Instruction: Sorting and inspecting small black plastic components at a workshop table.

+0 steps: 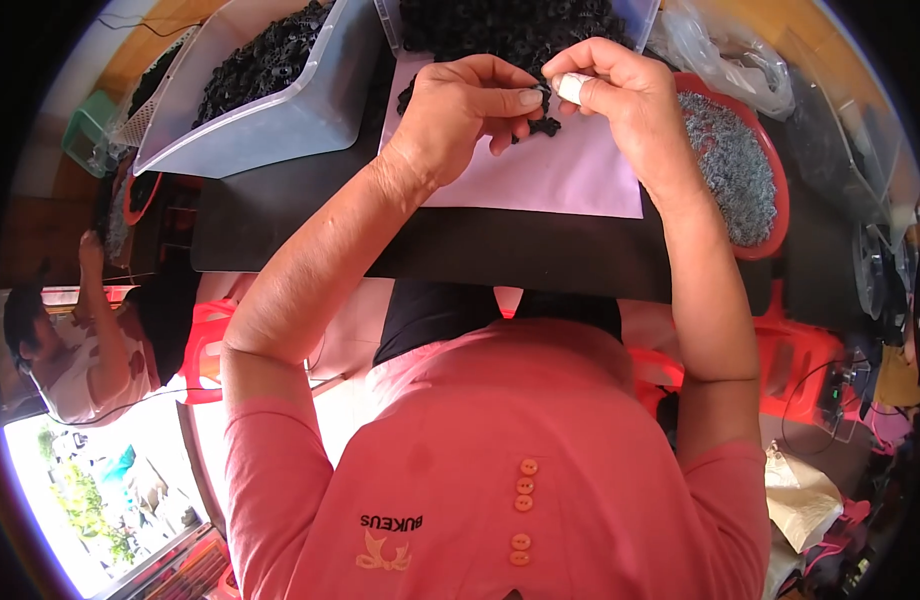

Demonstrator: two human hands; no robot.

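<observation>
My left hand (460, 105) is closed in a pinch, thumb against forefinger, on a small black part (543, 92) that is mostly hidden by the fingertips. Close beside it, my right hand (625, 95) pinches too; what its fingertips hold is too small to make out. A white wrap (572, 88) covers part of its thumb. Beneath the fingers, a few loose black parts (548, 127) lie on a pink sheet (540, 185). Just beyond the hands, a translucent bin (392, 28) holds a heap of similar black parts.
A second translucent bin (270, 140) of black parts stands on the left of the dark table (460, 245). To the right sits a red basin (777, 205) full of small grey-blue pieces, with a clear plastic bag (745, 75) behind it. Another person (90, 350) sits at far left.
</observation>
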